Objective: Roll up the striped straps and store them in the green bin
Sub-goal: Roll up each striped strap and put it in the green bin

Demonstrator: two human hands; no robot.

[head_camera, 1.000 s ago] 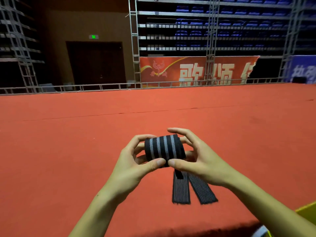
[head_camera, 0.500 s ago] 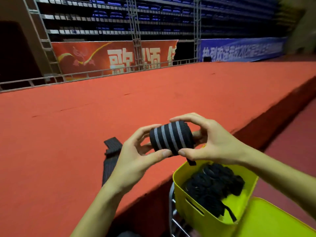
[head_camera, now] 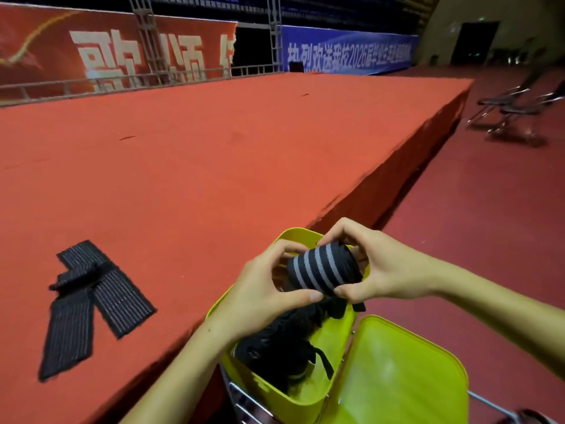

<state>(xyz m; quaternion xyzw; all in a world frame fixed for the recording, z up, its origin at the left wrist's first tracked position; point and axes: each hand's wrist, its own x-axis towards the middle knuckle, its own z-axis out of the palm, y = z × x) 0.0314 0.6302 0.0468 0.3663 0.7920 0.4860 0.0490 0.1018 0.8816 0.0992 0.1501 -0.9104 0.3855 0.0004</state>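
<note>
Rolled striped strap (head_camera: 324, 268) held just above the green bin (head_camera: 331, 338), clear of the black straps (head_camera: 284, 341) already heaped inside. Left hand (head_camera: 263, 289) curled round the near end, thumb under; right hand (head_camera: 377, 270) gripping the far end, fingers (head_camera: 331, 232) arched over the top — both closed on the roll. Storing step in hand, by the look of it: rolling done, drop pending. Next move calls for lowering into the bin and letting go without the roll springing loose. Left of the bin, on the red stage (head_camera: 214, 142), unrolled straps (head_camera: 91, 301) lying flat and crossed — more rolling likely ahead. Yellow-green lid (head_camera: 406, 377) right of the bin.
</note>
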